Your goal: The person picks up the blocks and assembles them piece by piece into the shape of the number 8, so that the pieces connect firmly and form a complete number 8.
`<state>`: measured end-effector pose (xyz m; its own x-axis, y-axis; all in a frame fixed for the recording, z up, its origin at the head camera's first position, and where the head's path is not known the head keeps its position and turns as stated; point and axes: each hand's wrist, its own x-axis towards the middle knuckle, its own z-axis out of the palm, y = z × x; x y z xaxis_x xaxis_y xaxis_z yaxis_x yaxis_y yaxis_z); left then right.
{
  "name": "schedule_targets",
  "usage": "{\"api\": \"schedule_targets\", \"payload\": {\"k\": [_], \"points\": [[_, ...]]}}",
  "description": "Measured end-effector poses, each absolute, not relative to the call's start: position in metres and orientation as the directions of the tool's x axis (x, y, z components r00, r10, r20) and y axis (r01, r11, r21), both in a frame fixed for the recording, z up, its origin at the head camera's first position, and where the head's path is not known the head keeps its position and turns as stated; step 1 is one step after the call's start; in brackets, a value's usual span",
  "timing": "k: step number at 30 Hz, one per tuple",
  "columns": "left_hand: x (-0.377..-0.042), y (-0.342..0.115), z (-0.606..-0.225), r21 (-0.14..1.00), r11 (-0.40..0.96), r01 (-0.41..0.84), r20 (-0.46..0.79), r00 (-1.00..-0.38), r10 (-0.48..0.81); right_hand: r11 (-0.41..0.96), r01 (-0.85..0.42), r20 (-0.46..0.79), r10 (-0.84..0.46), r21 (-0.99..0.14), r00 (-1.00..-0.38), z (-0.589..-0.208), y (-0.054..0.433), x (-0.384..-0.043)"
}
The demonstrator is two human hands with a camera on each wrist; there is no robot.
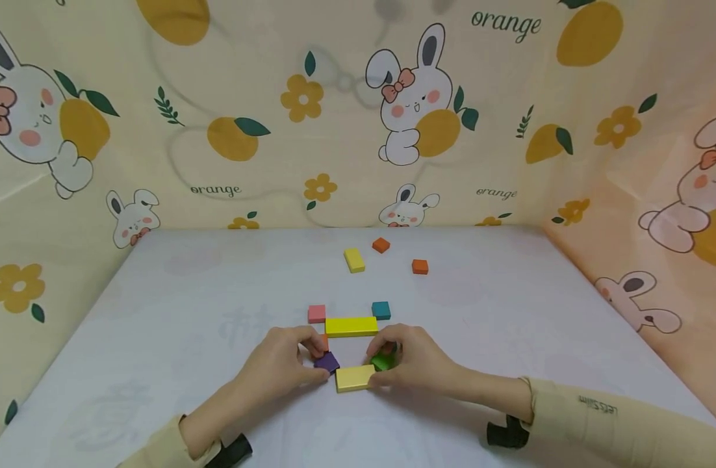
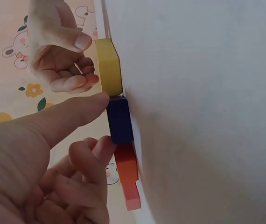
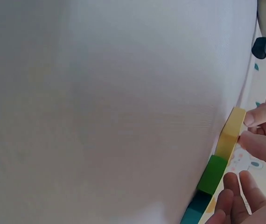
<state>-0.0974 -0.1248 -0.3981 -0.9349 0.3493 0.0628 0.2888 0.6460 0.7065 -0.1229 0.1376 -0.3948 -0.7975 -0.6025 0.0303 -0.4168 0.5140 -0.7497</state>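
Observation:
My left hand (image 1: 279, 361) pinches a purple block (image 1: 327, 363), thumb at its near side and a fingertip at its far side. On the other side, my right hand (image 1: 419, 361) has its fingers curled around a green block (image 1: 384, 361), and its thumb touches the right end of a pale yellow block (image 1: 353, 379). That yellow block lies between the two. Partly behind the left fingers is an orange block (image 1: 325, 342). A long bright yellow block (image 1: 351, 327) lies beyond the hands, with a pink block (image 1: 316, 314) and a teal block (image 1: 381, 310) at its far corners.
Farther back on the white table (image 1: 217, 279) lie a small yellow block (image 1: 355, 260) and two orange blocks, one at the back (image 1: 381, 245) and one to the right (image 1: 420, 266). A printed rabbit-and-orange cloth (image 1: 346, 130) stands behind the table and along its sides.

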Motion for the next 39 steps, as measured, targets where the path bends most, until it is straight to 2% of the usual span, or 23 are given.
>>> {"api": "schedule_targets", "payload": {"k": [9,15,20,24,32,39], "points": [[-0.095,-0.123,-0.397,0.683,0.679,0.27,0.047,-0.944,0.327,0.502,-0.421,0.038,-0.608,-0.756,-0.793,-0.396,0.138,-0.123],[-0.095,-0.123,-0.396,0.687,0.673,0.273,0.059,-0.945,0.323,0.529,-0.42,0.072,-0.557,-0.738,-0.827,-0.393,0.142,-0.12],[-0.096,-0.124,-0.396,0.746,0.585,0.319,0.086,-0.917,0.39,0.533,-0.38,0.095,-0.485,-0.756,-0.87,-0.392,0.148,-0.117],[-0.095,-0.121,-0.395,0.777,0.541,0.321,0.06,-0.894,0.445,0.534,-0.349,0.087,-0.454,-0.77,-0.887,-0.394,0.151,-0.116],[-0.101,-0.108,-0.397,0.785,0.536,0.31,0.006,-0.869,0.495,0.565,-0.323,0.064,-0.429,-0.76,-0.901,-0.396,0.153,-0.115],[-0.101,-0.103,-0.399,0.775,0.547,0.318,0.005,-0.867,0.498,0.58,-0.315,0.048,-0.427,-0.751,-0.903,-0.399,0.153,-0.114]]}}
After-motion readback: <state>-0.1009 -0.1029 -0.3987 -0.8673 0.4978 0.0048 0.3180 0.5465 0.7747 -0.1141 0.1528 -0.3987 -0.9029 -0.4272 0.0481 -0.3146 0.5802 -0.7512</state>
